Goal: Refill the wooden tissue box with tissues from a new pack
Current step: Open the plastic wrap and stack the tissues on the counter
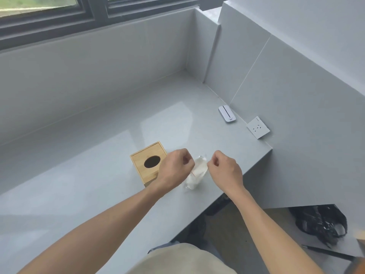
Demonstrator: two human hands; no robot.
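Hands meet at centre frame: left hand (173, 169) and right hand (225, 171) both pinch the tissue pack (196, 173) between them, its long axis running toward the viewer; wooden tissue box (148, 162) sits just left.

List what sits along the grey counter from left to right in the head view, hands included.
Wooden tissue box → left hand → tissue pack, pinched between both hands → right hand → small white device → wall socket.
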